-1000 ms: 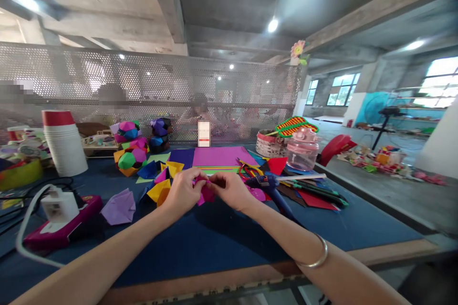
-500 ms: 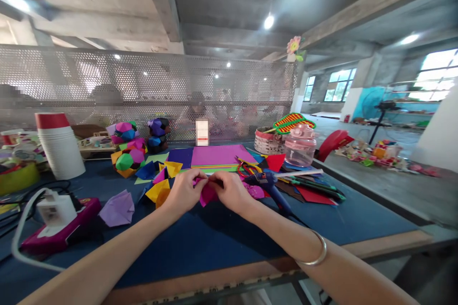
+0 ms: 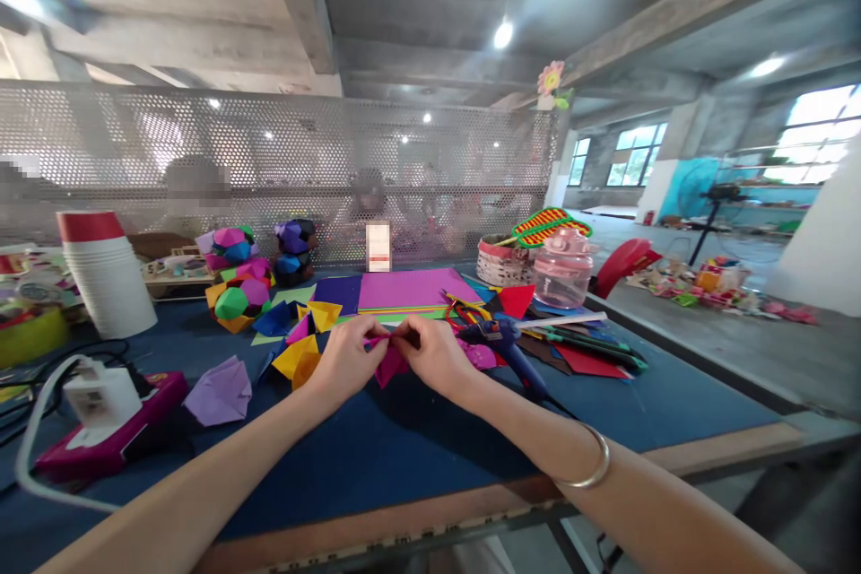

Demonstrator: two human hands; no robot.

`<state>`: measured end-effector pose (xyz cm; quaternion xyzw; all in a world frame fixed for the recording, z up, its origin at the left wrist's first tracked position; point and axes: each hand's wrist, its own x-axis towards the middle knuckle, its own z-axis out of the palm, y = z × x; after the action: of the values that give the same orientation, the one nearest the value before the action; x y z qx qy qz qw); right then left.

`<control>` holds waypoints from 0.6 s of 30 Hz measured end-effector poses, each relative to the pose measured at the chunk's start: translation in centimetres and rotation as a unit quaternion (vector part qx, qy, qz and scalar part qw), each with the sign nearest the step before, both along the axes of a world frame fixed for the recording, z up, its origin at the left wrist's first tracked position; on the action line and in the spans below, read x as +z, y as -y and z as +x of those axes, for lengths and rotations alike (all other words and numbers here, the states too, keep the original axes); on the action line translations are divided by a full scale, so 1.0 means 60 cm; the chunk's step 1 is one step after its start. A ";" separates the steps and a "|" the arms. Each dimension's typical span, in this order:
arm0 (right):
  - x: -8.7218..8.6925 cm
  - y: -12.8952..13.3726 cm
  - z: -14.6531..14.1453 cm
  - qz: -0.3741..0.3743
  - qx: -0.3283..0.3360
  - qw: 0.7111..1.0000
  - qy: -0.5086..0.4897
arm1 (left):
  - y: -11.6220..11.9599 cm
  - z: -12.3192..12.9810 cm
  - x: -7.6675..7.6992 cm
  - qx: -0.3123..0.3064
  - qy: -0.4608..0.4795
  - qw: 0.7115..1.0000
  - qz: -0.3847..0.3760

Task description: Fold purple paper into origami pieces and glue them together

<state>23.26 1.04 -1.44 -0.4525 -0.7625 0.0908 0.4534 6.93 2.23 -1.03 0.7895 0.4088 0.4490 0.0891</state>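
Between my two hands is a small piece of folded magenta paper [image 3: 390,368], held just above the blue table top. My left hand [image 3: 353,359] pinches its left side between thumb and fingertips. From the other side my right hand [image 3: 431,357] pinches it too, and the fingertips of both hands nearly meet. Part of the paper is hidden behind the fingers. Yellow folded paper pieces [image 3: 297,359] lie by my left wrist, and a blue glue gun [image 3: 498,336] rests to the right of my right hand.
A stack of coloured paper [image 3: 417,289] lies behind my hands. To the left are a lilac folded piece [image 3: 219,392], a power strip [image 3: 114,439], stacked paper cups [image 3: 108,278] and a multicoloured paper ball [image 3: 237,303]. Rightward stand a pink bottle [image 3: 563,273] and a cutter [image 3: 598,347].
Both hands keep their pinch on the magenta paper, with the fingertips shifted slightly. The whole view has moved a little.
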 end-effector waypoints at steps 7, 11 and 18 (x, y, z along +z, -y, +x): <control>0.000 0.005 -0.008 0.016 -0.008 1.000 0.007 | 0.000 0.010 -0.010 0.020 0.021 0.999 0.029; 0.002 0.009 -0.010 0.020 -0.024 0.999 0.010 | 0.004 0.017 -0.012 0.020 0.032 0.999 0.037; 0.005 -0.007 -0.011 0.000 -0.021 0.999 -0.034 | -0.008 0.019 -0.004 0.020 0.041 0.998 0.035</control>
<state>22.58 1.47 -1.16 -0.4650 -0.7369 0.0962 0.4811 8.09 2.70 -1.27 0.7645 0.4048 0.4969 0.0688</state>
